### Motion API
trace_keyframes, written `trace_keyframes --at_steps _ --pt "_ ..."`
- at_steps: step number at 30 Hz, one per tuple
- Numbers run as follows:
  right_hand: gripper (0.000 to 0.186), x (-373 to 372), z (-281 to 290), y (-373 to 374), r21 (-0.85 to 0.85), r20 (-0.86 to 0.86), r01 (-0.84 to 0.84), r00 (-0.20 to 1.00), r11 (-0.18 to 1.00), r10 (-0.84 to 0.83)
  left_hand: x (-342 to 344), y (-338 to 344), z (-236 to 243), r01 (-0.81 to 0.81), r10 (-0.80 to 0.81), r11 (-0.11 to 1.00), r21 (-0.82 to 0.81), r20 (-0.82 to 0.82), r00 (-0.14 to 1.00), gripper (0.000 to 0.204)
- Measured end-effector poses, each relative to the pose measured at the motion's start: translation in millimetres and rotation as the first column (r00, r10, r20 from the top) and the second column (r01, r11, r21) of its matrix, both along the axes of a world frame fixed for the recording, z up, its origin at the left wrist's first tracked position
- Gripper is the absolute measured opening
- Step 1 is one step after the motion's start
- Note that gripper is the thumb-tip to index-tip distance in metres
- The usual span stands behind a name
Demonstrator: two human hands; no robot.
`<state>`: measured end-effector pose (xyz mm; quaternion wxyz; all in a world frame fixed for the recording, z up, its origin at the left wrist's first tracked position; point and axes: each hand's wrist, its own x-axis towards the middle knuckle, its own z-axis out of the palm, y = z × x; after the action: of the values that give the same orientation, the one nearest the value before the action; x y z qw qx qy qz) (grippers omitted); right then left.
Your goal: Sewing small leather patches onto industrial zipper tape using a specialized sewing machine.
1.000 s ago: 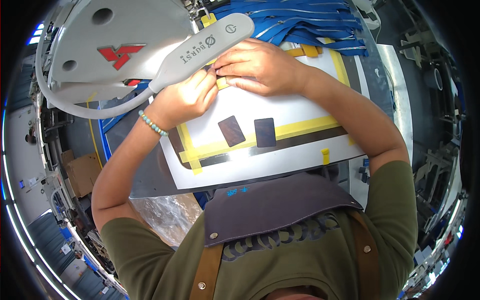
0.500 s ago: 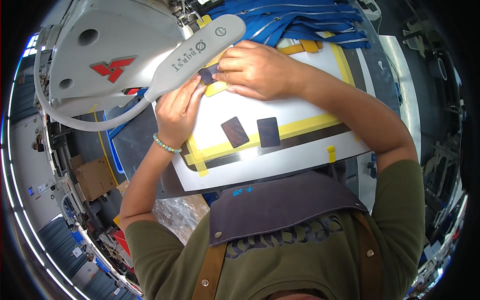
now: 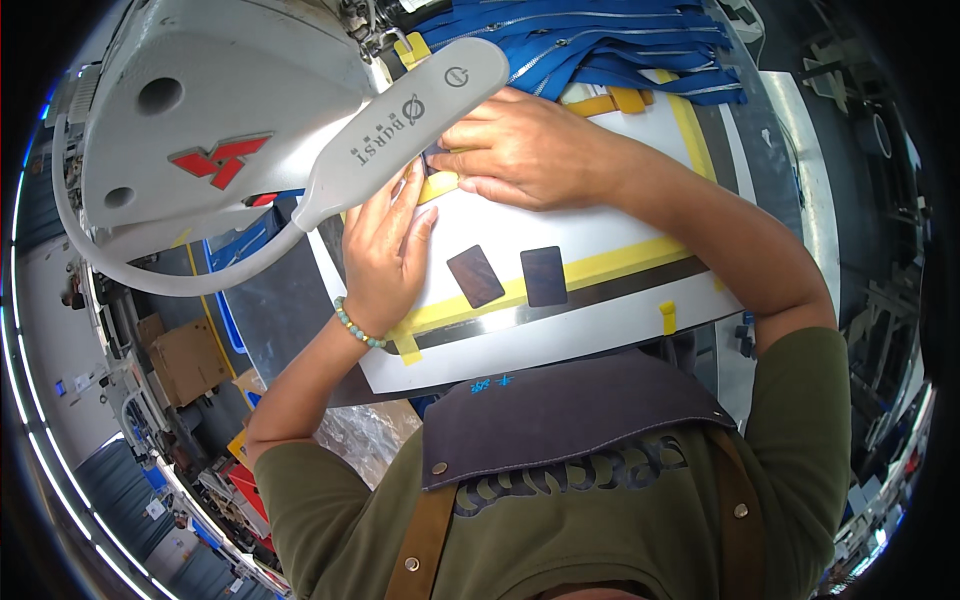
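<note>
My right hand (image 3: 530, 150) is at the machine, its fingers bent together onto a small dark patch (image 3: 434, 149). Under the patch lies a yellow piece (image 3: 438, 186), with only its near edge showing. My left hand (image 3: 388, 250) reaches up from the left with fingers stretched out and thumb apart. Its fingertips come against the left side of the patch and yellow piece. The grey lamp head (image 3: 415, 120) hides part of the fingertips and the work. Two dark brown rectangular patches (image 3: 476, 276) (image 3: 544, 276) lie side by side on the white board, nearer to me.
A large light-grey sewing machine (image 3: 200, 110) stands at the left, the lamp's bent neck (image 3: 170, 285) in front of it. Blue zipper strips (image 3: 600, 40) are heaped at the back. Yellow tape (image 3: 620, 252) borders the white board (image 3: 620, 200). An orange-yellow strap (image 3: 625, 99) lies behind my right hand.
My left hand has shifted right and slightly toward me, its thumb coming away from the patch and its fingers straightening. My right hand stays at the patch, which is now more hidden by the lamp.
</note>
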<state>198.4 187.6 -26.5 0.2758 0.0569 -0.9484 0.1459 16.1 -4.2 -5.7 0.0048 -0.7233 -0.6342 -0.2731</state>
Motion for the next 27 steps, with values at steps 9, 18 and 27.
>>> trace_keyframes --at_steps 9,18,27 --pt "0.026 0.7 1.2 0.8 -0.026 0.012 0.003 1.000 1.000 -0.002 -2.5 0.7 -2.1 0.001 0.004 0.998 -0.069 0.066 0.998 0.046" --pt "0.020 -3.1 5.1 -1.7 -0.021 0.027 0.022 0.999 1.000 -0.022 -13.5 6.0 -1.7 0.045 -0.029 0.992 -0.119 0.131 0.991 0.048" --pt "0.024 -3.1 -1.7 -3.6 0.007 -0.054 0.019 0.998 1.000 -0.018 -4.8 2.3 -2.1 -0.025 0.027 0.997 0.070 -0.027 0.999 0.046"
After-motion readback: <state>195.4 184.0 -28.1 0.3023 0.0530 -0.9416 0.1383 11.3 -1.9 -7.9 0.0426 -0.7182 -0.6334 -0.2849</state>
